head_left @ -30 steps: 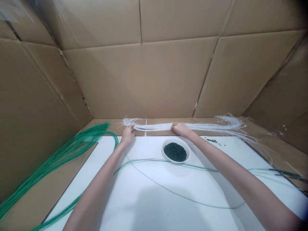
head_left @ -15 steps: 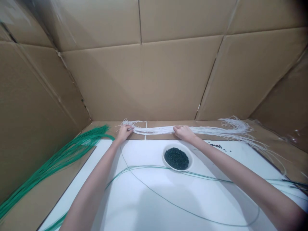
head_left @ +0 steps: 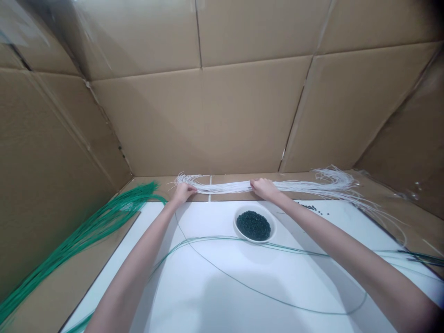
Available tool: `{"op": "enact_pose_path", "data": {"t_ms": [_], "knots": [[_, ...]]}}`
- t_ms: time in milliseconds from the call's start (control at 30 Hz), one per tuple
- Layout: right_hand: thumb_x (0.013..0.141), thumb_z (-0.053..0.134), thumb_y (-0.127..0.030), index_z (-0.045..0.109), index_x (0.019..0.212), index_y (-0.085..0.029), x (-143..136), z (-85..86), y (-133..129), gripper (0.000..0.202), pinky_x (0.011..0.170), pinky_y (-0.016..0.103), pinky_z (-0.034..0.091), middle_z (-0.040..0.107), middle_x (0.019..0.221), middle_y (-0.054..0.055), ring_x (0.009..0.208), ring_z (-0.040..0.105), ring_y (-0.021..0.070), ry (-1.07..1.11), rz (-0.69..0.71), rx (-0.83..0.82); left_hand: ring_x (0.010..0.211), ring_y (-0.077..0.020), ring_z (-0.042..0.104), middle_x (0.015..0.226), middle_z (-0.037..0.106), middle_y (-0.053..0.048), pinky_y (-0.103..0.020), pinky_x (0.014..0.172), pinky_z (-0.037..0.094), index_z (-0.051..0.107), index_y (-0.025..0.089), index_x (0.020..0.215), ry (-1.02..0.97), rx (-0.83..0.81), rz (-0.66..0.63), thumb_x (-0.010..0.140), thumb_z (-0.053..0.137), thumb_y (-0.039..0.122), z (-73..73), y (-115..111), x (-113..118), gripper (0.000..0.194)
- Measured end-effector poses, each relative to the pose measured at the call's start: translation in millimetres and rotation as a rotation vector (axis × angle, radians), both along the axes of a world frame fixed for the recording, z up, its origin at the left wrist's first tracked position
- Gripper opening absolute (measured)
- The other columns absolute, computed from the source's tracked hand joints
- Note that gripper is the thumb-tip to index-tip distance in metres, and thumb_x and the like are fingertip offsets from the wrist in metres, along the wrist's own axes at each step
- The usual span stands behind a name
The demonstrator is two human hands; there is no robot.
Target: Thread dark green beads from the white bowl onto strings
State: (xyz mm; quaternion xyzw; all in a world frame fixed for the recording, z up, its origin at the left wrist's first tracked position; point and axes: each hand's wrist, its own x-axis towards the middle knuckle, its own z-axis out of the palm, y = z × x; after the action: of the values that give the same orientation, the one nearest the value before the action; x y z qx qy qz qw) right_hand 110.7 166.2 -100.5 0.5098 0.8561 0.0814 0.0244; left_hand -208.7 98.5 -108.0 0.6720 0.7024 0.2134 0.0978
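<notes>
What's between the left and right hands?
A stretch of the white strands, over the cardboard and crossing its pale line; left hand at one end, right hand at the other. Shows in the head view.

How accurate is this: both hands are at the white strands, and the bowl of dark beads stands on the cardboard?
The bowl of dark beads stands on the white board, not the cardboard, as the head view shows. The left hand and right hand are indeed at the white strands.

Slim bare forearms (head_left: 138,254), bare left hand (head_left: 185,193), bare right hand (head_left: 264,188)
</notes>
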Motion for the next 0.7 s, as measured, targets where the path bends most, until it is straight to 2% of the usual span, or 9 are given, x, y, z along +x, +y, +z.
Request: {"op": "enact_pose_path", "data": {"t_ms": [100, 233, 367, 500, 600, 633, 700], "knots": [[0.079, 0.042, -0.018, 0.058, 0.102, -0.015, -7, 4.9, -1, 0.028, 0.07, 0.029, 0.04, 0.062, 0.096, 0.015, 0.087, 0.06, 0.0229, 0.015, 0.001, -0.039, 0.086, -0.0197, 0.059, 0.085, 0.067, -0.007, -0.026, 0.078, 0.042, 0.068, 0.017, 0.078, 0.087, 0.007, 0.029, 0.073, 0.052, 0.02, 9.2, 0, -2, 0.017], [0.078, 0.044, -0.023, 0.055, 0.109, -0.017, -29, 14.4, -7, 0.033, 0.076, 0.028, 0.04, 0.057, 0.11, 0.014, 0.098, 0.056, 0.0233, 0.066, 0.102, -0.08, 0.087, -0.0229, 0.059, 0.079, 0.066, -0.01, -0.027, 0.075, 0.041, 0.066, 0.017, 0.072, 0.201, 0.005, 0.115, 0.073, 0.049, 0.019, 32.4, -8, -21, 0.017], [0.077, 0.047, -0.025, 0.058, 0.105, -0.016, -72, 25.1, -15, 0.031, 0.078, 0.026, 0.04, 0.058, 0.109, 0.013, 0.1, 0.055, 0.0221, 0.105, 0.277, -0.15, 0.087, -0.0281, 0.058, 0.083, 0.064, -0.013, -0.034, 0.075, 0.042, 0.063, 0.016, 0.078, 0.282, 0.04, 0.29, 0.072, 0.05, 0.019, 62.9, -28, -54, 0.014], [0.076, 0.052, -0.022, 0.061, 0.099, -0.012, -129, 32.8, -27, 0.027, 0.076, 0.026, 0.042, 0.06, 0.104, 0.015, 0.096, 0.056, 0.0227, 0.126, 0.396, -0.214, 0.091, -0.0319, 0.056, 0.089, 0.062, -0.014, -0.046, 0.076, 0.042, 0.058, 0.014, 0.086, 0.274, 0.119, 0.479, 0.073, 0.05, 0.02, 93.4, -54, -86, 0.016], [0.076, 0.055, -0.025, 0.053, 0.109, -0.012, -171, 31.4, -37, 0.035, 0.077, 0.028, 0.044, 0.056, 0.109, 0.013, 0.096, 0.055, 0.0212, 0.152, 0.425, -0.249, 0.093, -0.0258, 0.055, 0.086, 0.062, -0.008, -0.044, 0.078, 0.043, 0.055, 0.013, 0.089, 0.179, 0.197, 0.578, 0.076, 0.051, 0.021, 111.0, -68, -104, 0.016], [0.077, 0.055, -0.028, 0.05, 0.113, -0.014, -182, 29.1, -39, 0.039, 0.077, 0.029, 0.045, 0.054, 0.112, 0.012, 0.096, 0.055, 0.0203, 0.159, 0.424, -0.261, 0.093, -0.0222, 0.055, 0.085, 0.062, -0.006, -0.041, 0.078, 0.045, 0.054, 0.013, 0.089, 0.132, 0.232, 0.6, 0.077, 0.05, 0.022, 115.7, -72, -109, 0.015], [0.083, 0.047, -0.032, 0.047, 0.113, -0.016, -198, 22.3, -41, 0.035, 0.078, 0.037, 0.046, 0.051, 0.113, 0.009, 0.094, 0.054, 0.0177, 0.16, 0.407, -0.279, 0.081, -0.0122, 0.058, 0.084, 0.062, -0.002, -0.03, 0.07, 0.05, 0.051, 0.012, 0.087, -0.002, 0.268, 0.623, 0.082, 0.042, 0.017, 124.7, -79, -119, 0.011]]}}
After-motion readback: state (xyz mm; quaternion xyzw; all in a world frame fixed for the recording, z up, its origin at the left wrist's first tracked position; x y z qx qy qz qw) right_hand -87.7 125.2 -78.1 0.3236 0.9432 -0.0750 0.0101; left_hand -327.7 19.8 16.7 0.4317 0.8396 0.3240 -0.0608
